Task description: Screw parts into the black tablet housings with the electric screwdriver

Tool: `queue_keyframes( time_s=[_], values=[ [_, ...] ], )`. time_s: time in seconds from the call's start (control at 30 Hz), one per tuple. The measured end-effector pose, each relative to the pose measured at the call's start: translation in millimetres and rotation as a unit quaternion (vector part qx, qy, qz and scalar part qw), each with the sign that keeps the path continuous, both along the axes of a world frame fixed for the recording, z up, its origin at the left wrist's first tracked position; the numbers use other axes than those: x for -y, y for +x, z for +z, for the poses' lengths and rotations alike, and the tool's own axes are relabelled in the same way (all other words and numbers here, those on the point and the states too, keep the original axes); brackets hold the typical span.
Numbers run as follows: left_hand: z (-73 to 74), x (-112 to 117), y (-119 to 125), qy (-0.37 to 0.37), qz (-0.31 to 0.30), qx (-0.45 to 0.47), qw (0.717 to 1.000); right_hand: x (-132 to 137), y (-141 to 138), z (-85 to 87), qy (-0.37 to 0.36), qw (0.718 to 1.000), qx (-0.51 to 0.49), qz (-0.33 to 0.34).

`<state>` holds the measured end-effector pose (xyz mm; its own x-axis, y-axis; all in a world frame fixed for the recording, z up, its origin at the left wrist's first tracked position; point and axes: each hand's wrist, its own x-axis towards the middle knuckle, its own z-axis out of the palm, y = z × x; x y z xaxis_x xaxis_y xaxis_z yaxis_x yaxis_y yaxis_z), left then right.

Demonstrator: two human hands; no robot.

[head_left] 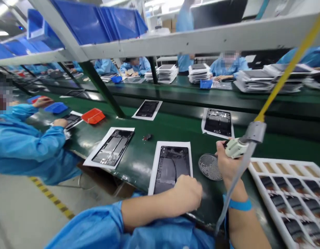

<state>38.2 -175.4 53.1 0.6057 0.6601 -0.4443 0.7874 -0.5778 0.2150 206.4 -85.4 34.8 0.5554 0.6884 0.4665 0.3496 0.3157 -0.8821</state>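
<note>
In front of me a tablet housing (166, 169) with black internals lies on a white sheet (154, 159). My left hand (187, 193) is closed above its lower right corner; the fingertips are turned away, so whatever they hold is hidden. To the right, my right hand (227, 167) is wrapped round a pale green electric screwdriver (235, 148), which hangs from a yellow cord (284, 79) and has a grey cable running down past my wrist. Beside that hand is a round perforated dish (210, 167), apparently for small screws. The screwdriver's tip cannot be seen.
More tablet housings lie on sheets at left (113, 147), back (147, 109) and right (218, 122). A white tray (264, 186) of dark parts stands at right. An orange bin (93, 116) sits near a co-worker's sleeve (32, 138). A shelf beam (175, 43) crosses overhead.
</note>
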Motion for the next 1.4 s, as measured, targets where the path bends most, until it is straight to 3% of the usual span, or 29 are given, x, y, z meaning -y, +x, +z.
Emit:
queue_keyframes(
  time_s=[0.1, 0.2, 0.27, 0.33, 0.47, 0.63, 0.73, 0.83, 1.03, 1.13, 1.23, 1.4],
  values=[
    [29.0, -16.6, -48.6, 0.038, 0.074, 0.036, 0.996, 3.0, 0.3, 6.5, -0.017, 1.0, -0.014, -0.007],
    [40.8, -63.7, -119.1, 0.156, 0.225, 0.043, 0.961, 6.4, 0.1, 10.9, -0.017, 1.0, -0.024, 0.007],
    [32.3, -97.7, -166.3, 0.237, 0.301, 0.021, 0.923, 7.9, -0.4, 12.1, -0.009, 1.0, -0.017, 0.013],
    [14.9, -122.5, -204.3, 0.254, 0.322, 0.03, 0.912, 8.1, -1.3, 11.7, 0.009, 1.0, -0.012, 0.014],
    [-23.3, -136.8, -241.1, 0.271, 0.324, 0.088, 0.902, 6.4, -3.4, 10.0, 0.028, 0.998, -0.049, 0.026],
    [-55.4, -133.3, -260.0, 0.305, 0.328, 0.154, 0.881, 4.9, -4.2, 8.8, 0.052, 0.996, -0.066, 0.024],
    [-63.1, -129.5, -268.9, 0.305, 0.348, 0.223, 0.858, 1.0, -4.7, 4.5, 0.087, 0.994, -0.067, 0.025],
    [-50.7, -117.0, -270.8, 0.297, 0.377, 0.278, 0.832, -3.5, -4.3, -2.2, 0.095, 0.994, -0.051, 0.017],
    [-7.1, -97.4, -268.3, 0.244, 0.388, 0.306, 0.835, -5.4, -4.5, -11.8, 0.013, 1.0, -0.018, -0.015],
    [-0.5, -95.3, -260.4, 0.236, 0.396, 0.309, 0.832, -4.7, -7.1, -12.3, 0.009, 0.999, -0.032, -0.01],
    [1.4, -94.0, -239.3, 0.21, 0.4, 0.373, 0.81, -5.2, -9.0, -12.3, 0.014, 0.999, -0.036, -0.002],
    [4.1, -103.1, -187.0, 0.062, 0.432, 0.481, 0.76, -6.7, -5.7, -17.9, 0.014, 1.0, -0.015, -0.002]
  ],
)
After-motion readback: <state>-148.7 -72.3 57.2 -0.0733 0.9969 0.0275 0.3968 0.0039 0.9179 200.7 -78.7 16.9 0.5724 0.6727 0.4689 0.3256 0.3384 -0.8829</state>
